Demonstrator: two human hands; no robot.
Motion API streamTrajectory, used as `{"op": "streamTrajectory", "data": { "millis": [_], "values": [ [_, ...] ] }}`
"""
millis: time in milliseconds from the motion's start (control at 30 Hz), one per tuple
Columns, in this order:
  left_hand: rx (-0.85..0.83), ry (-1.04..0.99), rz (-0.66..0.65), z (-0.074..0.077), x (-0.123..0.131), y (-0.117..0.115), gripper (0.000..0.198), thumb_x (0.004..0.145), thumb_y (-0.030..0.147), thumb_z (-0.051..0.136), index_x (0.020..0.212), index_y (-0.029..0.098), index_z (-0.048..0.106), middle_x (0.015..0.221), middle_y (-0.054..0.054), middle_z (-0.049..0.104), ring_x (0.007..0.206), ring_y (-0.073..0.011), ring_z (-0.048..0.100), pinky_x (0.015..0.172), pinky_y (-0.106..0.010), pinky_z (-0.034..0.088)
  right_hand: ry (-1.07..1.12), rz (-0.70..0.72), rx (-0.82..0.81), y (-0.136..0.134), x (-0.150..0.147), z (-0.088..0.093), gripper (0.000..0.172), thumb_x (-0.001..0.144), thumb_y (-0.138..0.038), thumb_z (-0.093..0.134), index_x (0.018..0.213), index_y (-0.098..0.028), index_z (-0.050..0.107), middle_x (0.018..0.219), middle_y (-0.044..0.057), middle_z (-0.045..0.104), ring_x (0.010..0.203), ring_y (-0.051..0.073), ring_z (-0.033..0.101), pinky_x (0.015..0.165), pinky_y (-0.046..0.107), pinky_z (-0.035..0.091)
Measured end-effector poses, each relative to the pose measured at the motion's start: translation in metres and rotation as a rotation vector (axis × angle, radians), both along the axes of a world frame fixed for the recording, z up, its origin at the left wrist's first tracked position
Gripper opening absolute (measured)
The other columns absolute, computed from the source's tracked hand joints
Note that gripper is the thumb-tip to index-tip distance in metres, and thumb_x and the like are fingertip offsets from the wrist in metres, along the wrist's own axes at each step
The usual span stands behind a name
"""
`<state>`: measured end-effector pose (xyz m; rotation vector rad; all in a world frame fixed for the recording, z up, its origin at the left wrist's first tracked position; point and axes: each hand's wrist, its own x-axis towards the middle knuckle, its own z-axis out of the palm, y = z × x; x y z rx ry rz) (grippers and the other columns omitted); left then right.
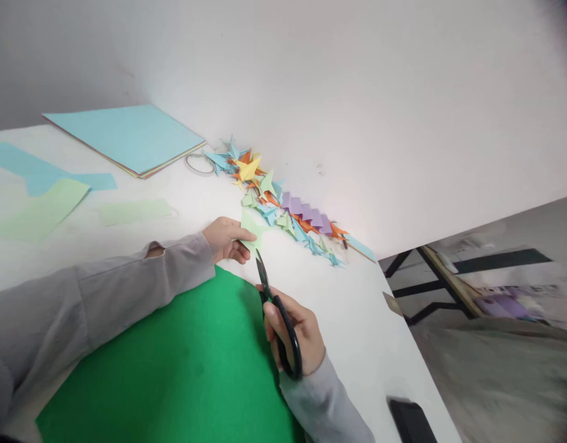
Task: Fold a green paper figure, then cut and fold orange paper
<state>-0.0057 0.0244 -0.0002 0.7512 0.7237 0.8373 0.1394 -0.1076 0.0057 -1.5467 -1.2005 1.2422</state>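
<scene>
My left hand [226, 239] pinches a small pale green folded paper piece [251, 231] just above the white table [357, 326]. In my right hand [295, 335] is a pair of black scissors [277, 314], fingers through the handles. The blade tips point up and touch the lower edge of the green piece. Both forearms, in grey sleeves, lie over a large dark green sheet [186, 363].
A row of colourful folded paper figures [283, 203] lies along the wall. A stack of coloured sheets with light blue on top [126, 136] and a tape ring [199, 163] sit farther back. Paper scraps [43, 197] lie at left. A black object [410, 421] rests by the table's near right edge.
</scene>
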Motion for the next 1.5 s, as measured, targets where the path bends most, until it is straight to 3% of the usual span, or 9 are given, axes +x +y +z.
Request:
{"op": "streamTrajectory", "data": {
  "millis": [667,867,967,1067,1133,1200,1300,1400,1500],
  "values": [
    [0.009,0.000,-0.017,0.000,0.000,-0.001,0.009,0.057,0.007,0.066,0.058,0.006,0.057,0.042,-0.006,0.057,0.035,-0.0139,0.054,0.033,-0.022,0.044,-0.013,-0.001,0.011,0.001,0.000,-0.001,0.053,0.069,-0.048,0.064,0.107,-0.012,0.062,0.040,-0.008,0.044,0.021,0.004,0.034,0.020,0.016,0.021],
    [0.007,0.001,0.068,0.001,0.001,0.000,0.012,0.059,0.006,0.066,0.056,0.008,0.054,0.041,-0.005,0.055,0.034,-0.0131,0.052,0.033,-0.022,0.043,0.016,-0.016,0.017,0.000,0.001,-0.002,0.050,0.070,-0.046,0.064,0.106,-0.012,0.061,0.040,-0.008,0.044,0.022,0.004,0.032,0.024,0.018,0.020],
    [-0.001,-0.023,0.167,0.000,0.000,0.001,0.014,0.060,0.007,0.067,0.055,0.008,0.053,0.041,-0.004,0.054,0.034,-0.0118,0.052,0.033,-0.021,0.042,-0.014,-0.056,0.113,0.000,0.002,-0.009,0.049,0.070,-0.046,0.064,0.106,-0.013,0.062,0.040,-0.008,0.041,0.027,0.005,0.031,0.029,0.020,0.023],
    [-0.020,-0.050,0.220,-0.001,-0.001,0.003,0.012,0.062,0.007,0.064,0.057,0.009,0.053,0.041,-0.003,0.054,0.037,-0.0114,0.053,0.035,-0.020,0.044,-0.184,-0.147,0.270,0.006,0.011,-0.018,0.050,0.070,-0.046,0.062,0.108,-0.013,0.060,0.045,-0.006,0.043,0.037,0.008,0.039,0.037,0.022,0.031],
    [-0.017,-0.050,0.206,-0.001,-0.002,0.003,0.009,0.064,0.006,0.062,0.059,0.008,0.055,0.043,-0.003,0.055,0.038,-0.0117,0.055,0.036,-0.020,0.045,-0.446,-0.251,0.327,0.012,0.021,-0.021,0.050,0.074,-0.044,0.056,0.114,-0.014,0.057,0.057,-0.002,0.054,0.047,0.012,0.048,0.045,0.025,0.039],
    [-0.006,-0.040,0.184,0.000,-0.001,0.003,0.007,0.063,0.004,0.062,0.062,0.007,0.056,0.045,-0.004,0.057,0.039,-0.0118,0.055,0.037,-0.021,0.046,-0.776,-0.331,0.307,0.020,0.034,-0.024,0.049,0.078,-0.038,0.048,0.121,-0.015,0.052,0.073,0.004,0.062,0.061,0.016,0.056,0.058,0.028,0.044],
    [0.012,-0.023,0.164,0.000,-0.001,0.002,0.007,0.060,0.002,0.064,0.063,0.006,0.059,0.047,-0.004,0.059,0.040,-0.0115,0.056,0.037,-0.020,0.046,-1.099,-0.299,0.219,0.032,0.055,-0.030,0.050,0.079,-0.030,0.045,0.126,-0.013,0.049,0.092,0.011,0.063,0.079,0.021,0.059,0.064,0.030,0.044],
    [0.036,-0.019,0.139,0.000,-0.001,0.001,0.008,0.058,0.002,0.066,0.063,0.005,0.061,0.048,-0.005,0.060,0.041,-0.0120,0.056,0.037,-0.020,0.046,-1.308,-0.277,0.221,0.043,0.071,-0.043,0.042,0.078,-0.018,0.044,0.118,-0.013,0.057,0.092,0.014,0.060,0.074,0.021,0.057,0.062,0.030,0.042],
    [0.067,-0.020,0.109,0.000,-0.002,0.001,0.009,0.055,0.001,0.067,0.061,0.004,0.061,0.051,-0.006,0.061,0.042,-0.0127,0.057,0.036,-0.021,0.046,-1.454,-0.249,0.353,0.050,0.081,-0.057,0.036,0.076,-0.012,0.045,0.107,-0.012,0.065,0.080,0.013,0.059,0.063,0.019,0.052,0.058,0.030,0.039]
  ]
}}
